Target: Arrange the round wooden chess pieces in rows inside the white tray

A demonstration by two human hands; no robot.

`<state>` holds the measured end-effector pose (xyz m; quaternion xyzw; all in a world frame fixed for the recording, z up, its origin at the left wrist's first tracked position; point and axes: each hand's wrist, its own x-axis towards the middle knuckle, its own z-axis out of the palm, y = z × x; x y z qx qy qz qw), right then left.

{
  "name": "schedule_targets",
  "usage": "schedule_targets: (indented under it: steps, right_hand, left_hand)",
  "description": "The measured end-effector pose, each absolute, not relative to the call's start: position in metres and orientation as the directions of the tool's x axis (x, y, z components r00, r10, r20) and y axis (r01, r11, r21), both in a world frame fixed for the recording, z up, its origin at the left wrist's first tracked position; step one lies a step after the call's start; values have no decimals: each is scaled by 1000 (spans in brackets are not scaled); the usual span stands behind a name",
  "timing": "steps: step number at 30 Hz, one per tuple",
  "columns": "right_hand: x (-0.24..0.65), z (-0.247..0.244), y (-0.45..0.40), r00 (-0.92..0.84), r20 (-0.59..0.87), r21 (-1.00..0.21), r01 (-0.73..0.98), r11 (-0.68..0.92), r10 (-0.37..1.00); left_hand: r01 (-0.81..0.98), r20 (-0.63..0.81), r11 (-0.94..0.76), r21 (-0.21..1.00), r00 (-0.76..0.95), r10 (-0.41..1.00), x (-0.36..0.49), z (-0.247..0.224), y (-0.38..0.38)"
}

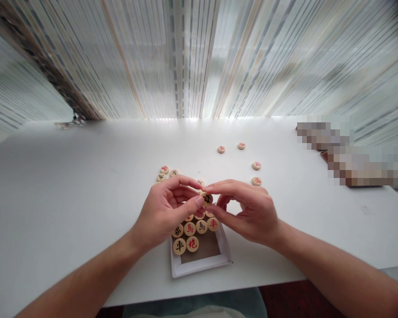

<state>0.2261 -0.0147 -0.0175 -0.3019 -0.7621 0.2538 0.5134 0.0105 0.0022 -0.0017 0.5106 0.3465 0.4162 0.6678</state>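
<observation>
Between my two hands is a round wooden Chinese chess piece [207,199] with a black character, held above a shallow white box. My left hand [167,207] pinches its left side with thumb and fingers. From the right, my right hand [247,210] has thumb and index finger closed on its edge. Below them, the white box [202,265] holds several chess pieces in rows, among them a red-character piece [193,244] and a black-character piece [179,246]. My hands hide the far part of the box.
Loose pieces lie beyond my left hand, including a red one [165,169]. Several more red pieces [256,165] are spread farther right on the white table [69,198]. Blurred-out objects [358,170] sit at the right rear; a striped curtain [192,57] hangs behind.
</observation>
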Motion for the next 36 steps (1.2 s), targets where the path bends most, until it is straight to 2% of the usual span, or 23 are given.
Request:
schedule_targets:
  steps: [4, 12, 19, 23, 28, 32, 36]
  right_hand:
    - [226, -16, -16, -279, 623, -685, 255, 682, 730]
    - [227, -15, -15, -290, 640, -619, 354, 701, 711]
    - [227, -19, -17, -348, 660, -531, 411, 741, 666]
    - [227, -15, -21, -378, 639, -550, 385, 742, 670]
    - [229, -4, -24, -505, 576, -544, 349, 763, 642]
    - [230, -2, -24, -600, 544, -482, 349, 804, 586]
    - [228, -4, -26, -676, 521, -413, 335, 847, 521]
  left_hand:
    - [-177, -115, 203, 963, 412, 904, 10, -1, 3]
    - [-146, -156, 234, 961, 413, 898, 15, -2, -1]
    - [-152, -172, 276, 949, 483, 859, 16, 0, -5]
    - [-99, -130, 200, 975, 475, 871, 14, 2, -3]
    - [-53, -33, 54, 997, 336, 941, 8, 2, 5]
    - [-21, -6, 13, 1000, 287, 958, 7, 3, 7]
    - [-3, 6, -5, 1000, 308, 951, 8, 3, 6]
